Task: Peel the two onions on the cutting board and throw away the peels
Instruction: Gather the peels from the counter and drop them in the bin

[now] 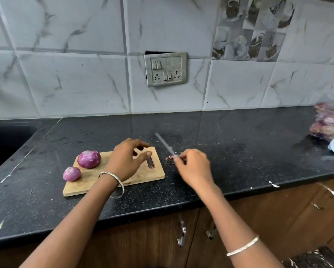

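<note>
**Purple onions on the board, knife in the right grip**

Purple and glossy, the two onions lie on the wooden cutting board, both to the left of the left grip. The large onion is nearer to this grip, just beside its wrist side. The small onion is further left, at the board's corner, close to the large one; whether they touch I cannot tell.

The left grip is above the right half of the board with its fingers spread and relaxed, and it takes hold of nothing. Its fingertips reach towards the long slot cut in the board's end. Whether the palm rests on the wood I cannot tell.

The right grip is over the black speckled table, just to the right of the board. Its fingers are curled and pinch the end of a knife. The blurred blade points away from this grip, up and to the left, past the board's far corner. A small pink bit is at the fingertips; it is too blurred to say what it is.

Far to the right of the right grip, at the wall, lies a clear bag of onions.
</note>
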Demonstrator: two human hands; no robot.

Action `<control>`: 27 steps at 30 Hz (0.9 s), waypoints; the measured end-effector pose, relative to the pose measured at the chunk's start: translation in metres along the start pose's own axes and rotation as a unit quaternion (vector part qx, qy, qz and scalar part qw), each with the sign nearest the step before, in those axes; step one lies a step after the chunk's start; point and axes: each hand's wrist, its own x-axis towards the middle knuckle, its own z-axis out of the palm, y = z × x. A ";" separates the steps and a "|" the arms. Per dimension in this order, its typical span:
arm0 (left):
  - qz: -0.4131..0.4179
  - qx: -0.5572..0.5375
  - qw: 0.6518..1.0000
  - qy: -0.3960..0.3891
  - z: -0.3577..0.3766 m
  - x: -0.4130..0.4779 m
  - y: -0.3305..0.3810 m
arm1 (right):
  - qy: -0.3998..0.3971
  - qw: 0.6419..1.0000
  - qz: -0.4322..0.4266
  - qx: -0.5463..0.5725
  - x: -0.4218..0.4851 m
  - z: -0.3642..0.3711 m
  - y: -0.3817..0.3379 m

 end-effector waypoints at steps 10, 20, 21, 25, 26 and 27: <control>-0.122 -0.001 0.990 0.066 -0.009 -0.007 -0.013 | -0.007 0.998 -0.065 0.005 -0.019 0.042 -0.048; -0.081 0.015 0.996 -0.020 0.008 -0.006 0.008 | -0.140 0.990 -0.006 -0.021 0.041 0.008 0.034; -0.084 0.032 0.996 -0.025 0.011 -0.005 0.011 | -0.174 0.984 -0.023 -0.021 0.043 0.011 0.034; -0.086 0.144 0.977 -0.132 0.010 -0.005 0.021 | -0.192 0.975 -0.097 -0.061 0.039 0.030 0.024; -0.083 0.169 0.966 -0.177 0.008 -0.008 0.025 | -0.165 0.977 -0.113 -0.068 0.037 0.032 0.020; -0.083 0.188 0.956 -0.208 0.007 -0.012 0.027 | -0.126 0.981 -0.130 -0.072 0.036 0.032 0.017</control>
